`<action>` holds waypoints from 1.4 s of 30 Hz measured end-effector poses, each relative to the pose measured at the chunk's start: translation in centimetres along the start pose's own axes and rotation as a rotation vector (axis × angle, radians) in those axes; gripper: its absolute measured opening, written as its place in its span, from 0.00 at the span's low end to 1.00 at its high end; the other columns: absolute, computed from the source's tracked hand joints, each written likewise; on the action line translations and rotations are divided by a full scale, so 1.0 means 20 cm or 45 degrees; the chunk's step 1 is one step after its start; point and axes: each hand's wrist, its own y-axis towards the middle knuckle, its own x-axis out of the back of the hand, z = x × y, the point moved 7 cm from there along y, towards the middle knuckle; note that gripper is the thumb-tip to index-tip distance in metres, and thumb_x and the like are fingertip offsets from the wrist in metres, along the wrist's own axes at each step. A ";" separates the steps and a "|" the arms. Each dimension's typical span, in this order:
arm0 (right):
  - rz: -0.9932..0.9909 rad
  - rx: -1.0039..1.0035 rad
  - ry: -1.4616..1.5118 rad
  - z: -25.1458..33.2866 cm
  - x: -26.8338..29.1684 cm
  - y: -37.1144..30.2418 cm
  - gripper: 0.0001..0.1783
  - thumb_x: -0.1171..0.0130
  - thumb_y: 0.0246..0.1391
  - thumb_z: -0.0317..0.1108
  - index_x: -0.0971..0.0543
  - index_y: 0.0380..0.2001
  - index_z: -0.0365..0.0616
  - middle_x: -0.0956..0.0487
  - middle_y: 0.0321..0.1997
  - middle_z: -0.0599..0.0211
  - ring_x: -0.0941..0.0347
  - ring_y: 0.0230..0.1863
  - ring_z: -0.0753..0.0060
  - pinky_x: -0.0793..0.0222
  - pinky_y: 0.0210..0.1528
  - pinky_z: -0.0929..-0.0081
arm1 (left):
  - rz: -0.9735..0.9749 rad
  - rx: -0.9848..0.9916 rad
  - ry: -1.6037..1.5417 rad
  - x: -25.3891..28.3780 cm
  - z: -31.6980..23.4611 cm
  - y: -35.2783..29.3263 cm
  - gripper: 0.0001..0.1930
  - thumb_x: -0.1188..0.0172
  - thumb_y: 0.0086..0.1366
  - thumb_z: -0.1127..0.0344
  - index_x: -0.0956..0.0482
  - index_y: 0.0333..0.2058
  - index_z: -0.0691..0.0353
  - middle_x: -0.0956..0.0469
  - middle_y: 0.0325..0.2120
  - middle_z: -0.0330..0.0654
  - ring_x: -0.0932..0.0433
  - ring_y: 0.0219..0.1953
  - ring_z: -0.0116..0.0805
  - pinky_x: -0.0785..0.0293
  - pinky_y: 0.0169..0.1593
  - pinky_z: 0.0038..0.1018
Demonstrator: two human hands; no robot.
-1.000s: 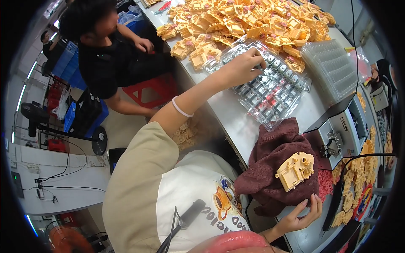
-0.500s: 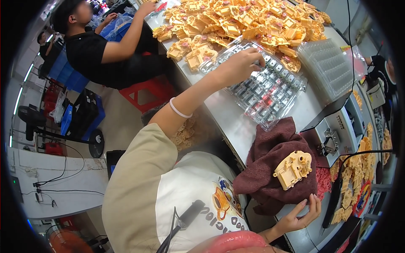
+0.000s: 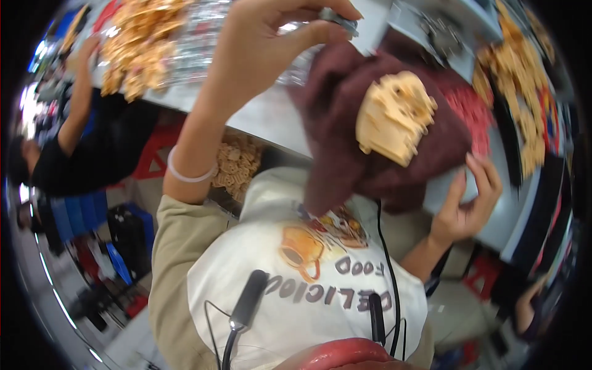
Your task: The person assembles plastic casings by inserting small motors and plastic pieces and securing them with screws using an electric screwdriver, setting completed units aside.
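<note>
My left hand (image 3: 271, 46) is raised over the table, with thumb and fingers pinched on a small silver-grey metal part (image 3: 340, 22). Below and to the right of it, a pale orange plastic housing (image 3: 398, 117) with moulded posts and walls lies on a bunched maroon cloth (image 3: 336, 142). At the cloth's right edge is my right hand (image 3: 467, 206), its thumb and fingers apart and nothing between them. Whether its fingertips touch the cloth I cannot tell.
A clear plastic tray (image 3: 200, 46) of parts, blurred, lies beside a heap of orange housings (image 3: 139, 46). A grey device (image 3: 441, 31) stands behind the cloth. More orange pieces (image 3: 517, 80) lie far right; a co-worker (image 3: 65, 148) sits at the left.
My left hand has come from the clear tray toward the cloth, now with a small metal part in its pinch. The view has turned; my right hand stays near the cloth.
</note>
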 end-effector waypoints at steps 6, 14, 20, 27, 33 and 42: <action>-0.067 -0.084 -0.046 -0.07 0.06 -0.06 0.15 0.42 0.41 0.19 0.19 0.36 0.40 0.22 0.41 0.60 0.29 0.44 0.62 0.34 0.47 0.71 | 0.375 0.199 -0.041 -0.39 -0.21 0.09 0.10 0.34 0.52 0.79 0.21 0.34 0.68 0.21 0.35 0.42 0.21 0.34 0.29 0.24 0.39 0.20; -0.098 -0.125 -0.056 -0.15 0.09 -0.09 0.15 0.42 0.41 0.19 0.18 0.36 0.41 0.22 0.41 0.62 0.30 0.43 0.64 0.34 0.46 0.73 | 0.206 -0.949 -0.141 -0.56 -0.20 -0.02 0.11 0.34 0.46 0.78 0.19 0.31 0.64 0.21 0.32 0.41 0.21 0.34 0.33 0.23 0.36 0.25; -0.134 -0.103 0.007 -0.17 0.10 -0.07 0.16 0.41 0.40 0.19 0.18 0.36 0.42 0.21 0.39 0.63 0.30 0.41 0.66 0.36 0.46 0.74 | 0.444 -0.662 0.650 -0.64 -0.30 -0.04 0.14 0.36 0.42 0.78 0.17 0.32 0.64 0.21 0.32 0.41 0.21 0.38 0.36 0.23 0.39 0.29; -0.092 0.028 -0.150 -0.29 0.11 0.02 0.16 0.39 0.40 0.20 0.17 0.36 0.45 0.21 0.38 0.66 0.29 0.40 0.66 0.36 0.44 0.75 | 0.402 -0.814 0.713 -0.68 -0.35 -0.07 0.15 0.36 0.38 0.76 0.19 0.31 0.65 0.22 0.30 0.42 0.22 0.38 0.40 0.23 0.37 0.31; 0.131 0.046 -0.277 -0.53 0.06 0.19 0.09 0.40 0.51 0.26 0.20 0.37 0.37 0.20 0.37 0.66 0.25 0.39 0.75 0.32 0.43 0.78 | 0.491 -0.886 0.831 -0.71 -0.41 -0.07 0.16 0.37 0.39 0.76 0.20 0.32 0.66 0.24 0.31 0.42 0.23 0.38 0.40 0.24 0.36 0.32; 0.468 -0.477 -0.624 -0.67 -0.10 0.37 0.09 0.37 0.43 0.29 0.18 0.29 0.34 0.20 0.27 0.50 0.22 0.31 0.56 0.30 0.35 0.64 | 0.639 -0.975 0.948 -0.72 -0.43 -0.06 0.17 0.37 0.39 0.75 0.22 0.33 0.67 0.27 0.32 0.43 0.24 0.39 0.40 0.25 0.36 0.33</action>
